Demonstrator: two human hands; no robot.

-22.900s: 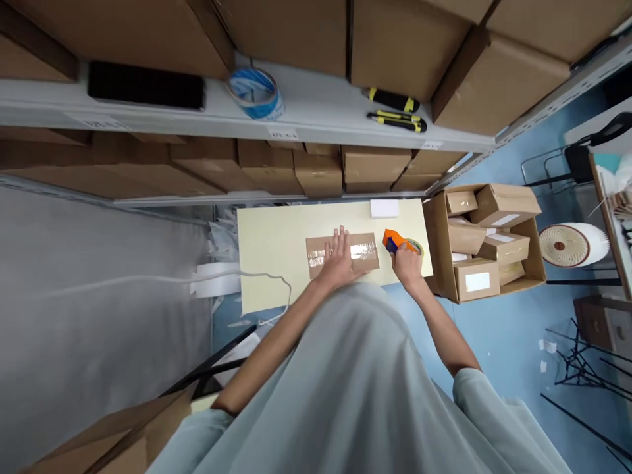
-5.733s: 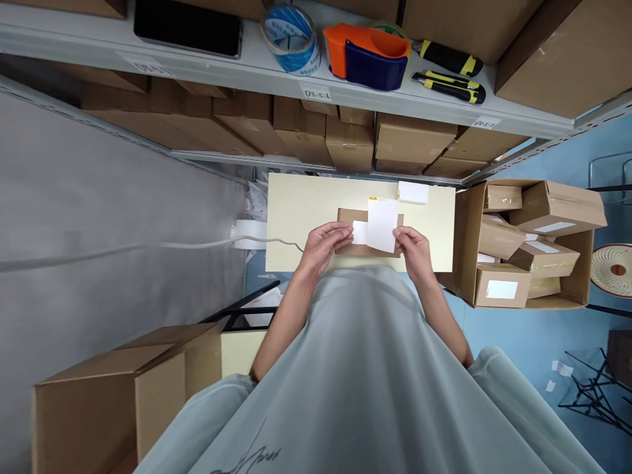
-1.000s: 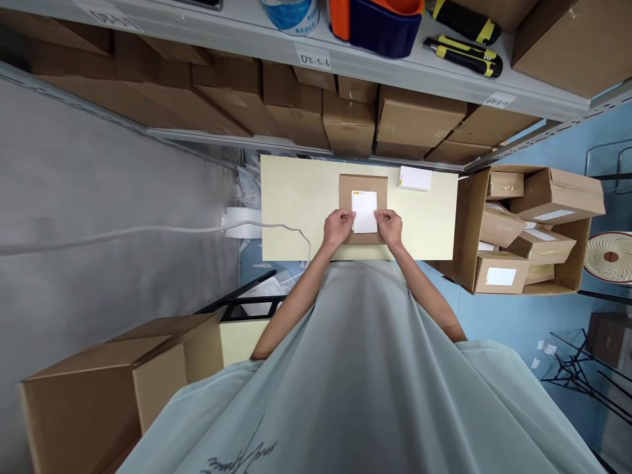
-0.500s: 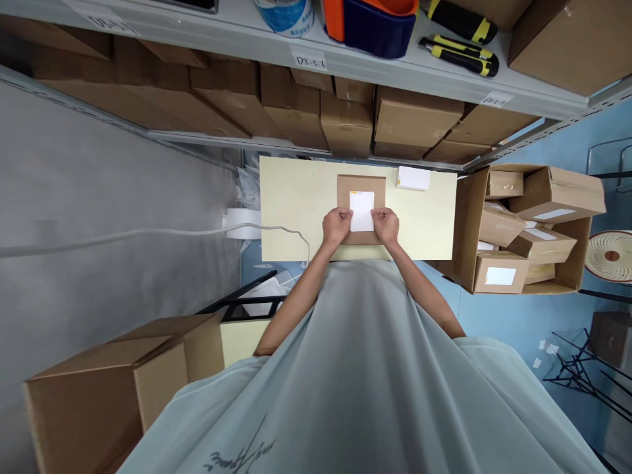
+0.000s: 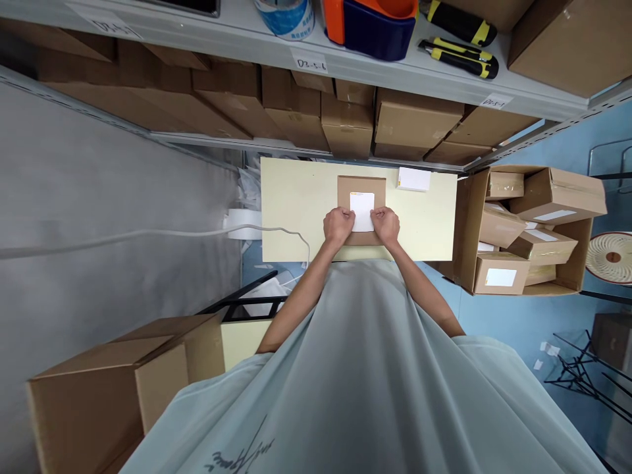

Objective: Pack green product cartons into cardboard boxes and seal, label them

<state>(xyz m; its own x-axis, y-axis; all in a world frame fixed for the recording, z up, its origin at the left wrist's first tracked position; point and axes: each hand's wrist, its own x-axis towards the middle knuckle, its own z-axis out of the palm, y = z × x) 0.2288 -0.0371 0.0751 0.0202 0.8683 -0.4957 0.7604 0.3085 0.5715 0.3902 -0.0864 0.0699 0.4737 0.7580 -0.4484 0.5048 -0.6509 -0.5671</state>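
A white label (image 5: 362, 212) with a small yellow mark at its top left lies over a flat brown cardboard box (image 5: 361, 184) on the pale yellow table. My left hand (image 5: 338, 224) is closed at the label's left edge, its fingertips pinching there. At the opposite edge, my right hand (image 5: 386, 224) is pinched in the same way. Whether the label is stuck down or slightly lifted, I cannot tell. A white box-shaped stack (image 5: 414, 179) sits to the right, near the table's back edge.
Right of the table (image 5: 296, 197), a large carton (image 5: 467, 230) holds several smaller boxes. A white cable (image 5: 237, 228) runs in from the left. Overhead, a metal shelf (image 5: 355, 72) carries tape (image 5: 286, 16), a box cutter (image 5: 461, 58) and cartons. An open carton (image 5: 89, 408) stands lower left.
Both hands stay at the label's two sides. The left fingers have shifted very slightly inward over the label; the view has drifted a little.
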